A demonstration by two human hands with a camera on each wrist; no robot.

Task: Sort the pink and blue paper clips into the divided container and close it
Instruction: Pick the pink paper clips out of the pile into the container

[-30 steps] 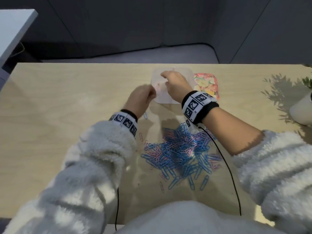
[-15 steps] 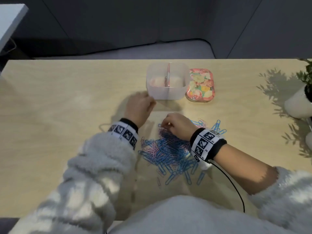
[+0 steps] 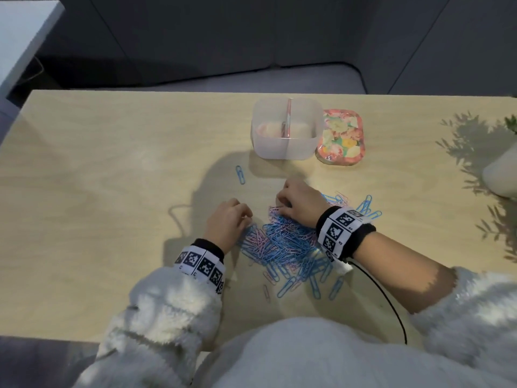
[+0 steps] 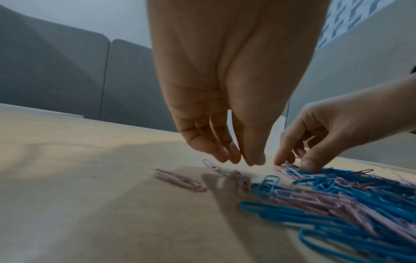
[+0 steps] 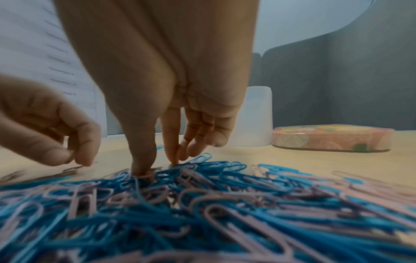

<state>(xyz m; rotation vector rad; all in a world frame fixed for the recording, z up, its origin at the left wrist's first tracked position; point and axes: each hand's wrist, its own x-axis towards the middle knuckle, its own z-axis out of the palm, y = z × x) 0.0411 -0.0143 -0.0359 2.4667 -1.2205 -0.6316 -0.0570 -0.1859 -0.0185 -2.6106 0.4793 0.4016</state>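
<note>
1. Blue and pink paper clips [image 3: 291, 247] lie in a tangled heap on the wooden table [image 3: 98, 191], nearest the person, with a few loose ones trailing toward the table's near edge.
2. Both hands are at the far edge of that heap. The right hand [image 3: 300, 207] has its thumb and forefinger pressed down into the clips, fingers bent; in the right wrist view I cannot tell whether a clip is actually pinched between them.
3. The left hand [image 3: 228, 222] hovers with fingers loosely hanging just above a few pink strays [image 4: 180, 181] at the heap's left side, holding nothing that I can see.
4. A second ago both hands were up at the container, the right one over its opening; half a second ago the right had come back to the heap while the left stayed by the box. Now both are down among the clips, so one drop looks finished and another pick is starting.
5. Beyond the hands a single blue clip [image 3: 240, 174] lies alone on the bare wood.
6. Farthest stands the divided container [image 3: 285, 148], open, with something pinkish showing inside, and its floral lid [image 3: 341, 137] beside it on the right. Most of the sorting is, I judge, yet to do.
</note>
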